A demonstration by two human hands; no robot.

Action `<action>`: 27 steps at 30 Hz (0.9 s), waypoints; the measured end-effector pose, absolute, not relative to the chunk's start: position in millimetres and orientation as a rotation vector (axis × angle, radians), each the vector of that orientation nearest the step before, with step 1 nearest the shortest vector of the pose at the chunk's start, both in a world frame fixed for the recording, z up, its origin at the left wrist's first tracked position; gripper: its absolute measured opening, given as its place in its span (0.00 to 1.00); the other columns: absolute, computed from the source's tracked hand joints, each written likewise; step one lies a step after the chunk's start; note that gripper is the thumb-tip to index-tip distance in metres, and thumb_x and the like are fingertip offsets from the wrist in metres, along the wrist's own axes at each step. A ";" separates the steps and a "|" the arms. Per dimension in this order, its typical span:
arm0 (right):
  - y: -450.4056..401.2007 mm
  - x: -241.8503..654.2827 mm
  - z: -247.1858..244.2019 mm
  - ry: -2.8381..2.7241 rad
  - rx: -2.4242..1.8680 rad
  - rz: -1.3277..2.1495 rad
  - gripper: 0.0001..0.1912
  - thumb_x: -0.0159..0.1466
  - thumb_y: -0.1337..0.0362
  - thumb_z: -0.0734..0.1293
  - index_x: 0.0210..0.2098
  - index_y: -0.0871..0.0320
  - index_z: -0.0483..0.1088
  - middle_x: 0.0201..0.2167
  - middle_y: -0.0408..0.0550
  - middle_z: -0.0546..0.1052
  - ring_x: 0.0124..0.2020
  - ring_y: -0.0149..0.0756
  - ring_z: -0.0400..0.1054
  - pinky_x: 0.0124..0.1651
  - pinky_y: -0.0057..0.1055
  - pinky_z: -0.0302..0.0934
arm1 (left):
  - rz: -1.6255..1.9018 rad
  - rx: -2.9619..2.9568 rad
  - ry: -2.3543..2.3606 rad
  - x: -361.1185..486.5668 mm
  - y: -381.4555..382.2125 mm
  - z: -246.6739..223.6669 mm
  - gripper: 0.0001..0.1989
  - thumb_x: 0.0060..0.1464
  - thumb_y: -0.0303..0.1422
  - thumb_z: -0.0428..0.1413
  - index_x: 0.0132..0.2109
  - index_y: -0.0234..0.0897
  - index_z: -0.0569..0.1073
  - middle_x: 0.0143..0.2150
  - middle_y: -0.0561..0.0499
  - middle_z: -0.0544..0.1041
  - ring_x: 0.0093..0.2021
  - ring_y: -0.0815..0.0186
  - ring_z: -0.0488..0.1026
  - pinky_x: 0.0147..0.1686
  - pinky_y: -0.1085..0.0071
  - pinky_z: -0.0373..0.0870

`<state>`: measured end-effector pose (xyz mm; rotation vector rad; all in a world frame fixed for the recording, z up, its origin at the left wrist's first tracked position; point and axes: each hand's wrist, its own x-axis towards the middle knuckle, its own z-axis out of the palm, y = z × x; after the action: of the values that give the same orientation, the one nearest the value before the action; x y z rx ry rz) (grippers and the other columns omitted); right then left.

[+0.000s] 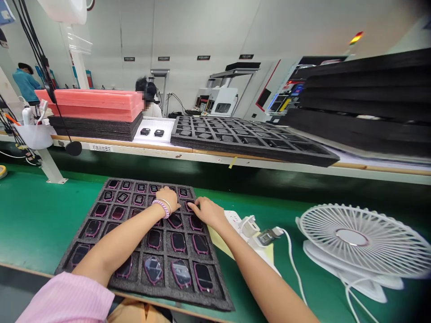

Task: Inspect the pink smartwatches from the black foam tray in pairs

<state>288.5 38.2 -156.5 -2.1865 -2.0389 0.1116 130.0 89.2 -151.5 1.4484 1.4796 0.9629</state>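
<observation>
A black foam tray (169,292) lies on the green bench, its compartments holding several purple-framed devices with dark, glossy faces, such as the device (178,242) in the middle. My left hand (167,197) reaches over the upper part of the tray, with a bracelet and a hair tie at the wrist; its fingertips are bent down and what they hold, if anything, is hidden. At the tray's upper right edge is my right hand (207,210), thumb and fingers apart, touching or nearly touching a device (190,205) in its compartment.
A white fan (352,237) stands on the right, beside a power strip (232,217) with plugs and cables. Along the shelf (215,157) are pink foam (97,105), another black tray (249,134) and stacked black foam (367,98). Two people are in the background.
</observation>
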 end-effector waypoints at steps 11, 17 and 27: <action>51.8 263.0 -166.8 -1.886 -2.099 0.415 0.06 0.67 0.65 0.67 0.41 0.61 0.66 0.38 0.59 0.75 0.43 0.55 0.73 0.41 0.38 0.61 | 0.616 1.889 1.388 119.3 73.3 -122.8 0.16 0.41 0.23 0.69 0.38 0.31 0.73 0.46 0.42 0.76 0.55 0.50 0.72 0.62 0.50 0.66; 47.0 251.6 -157.3 -1.576 -1.621 0.857 0.16 0.69 0.54 0.63 0.48 0.57 0.59 0.40 0.55 0.76 0.33 0.43 0.69 0.34 0.32 0.59 | 0.739 1.803 1.119 46.4 69.6 -67.5 0.08 0.60 0.28 0.53 0.46 0.37 0.63 0.34 0.53 0.73 0.32 0.68 0.74 0.38 0.68 0.76; 47.4 170.7 -154.5 -1.155 -0.764 1.832 0.27 0.56 0.55 0.79 0.50 0.59 0.70 0.38 0.52 0.78 0.36 0.40 0.76 0.42 0.34 0.71 | 0.986 1.518 1.227 -20.9 41.7 -118.9 0.09 0.54 0.25 0.56 0.43 0.33 0.67 0.33 0.55 0.68 0.29 0.72 0.65 0.31 0.75 0.63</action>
<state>170.7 47.4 -154.5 -0.7642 -1.1549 1.8319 -20.9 41.7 -118.9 1.5184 1.2273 0.9856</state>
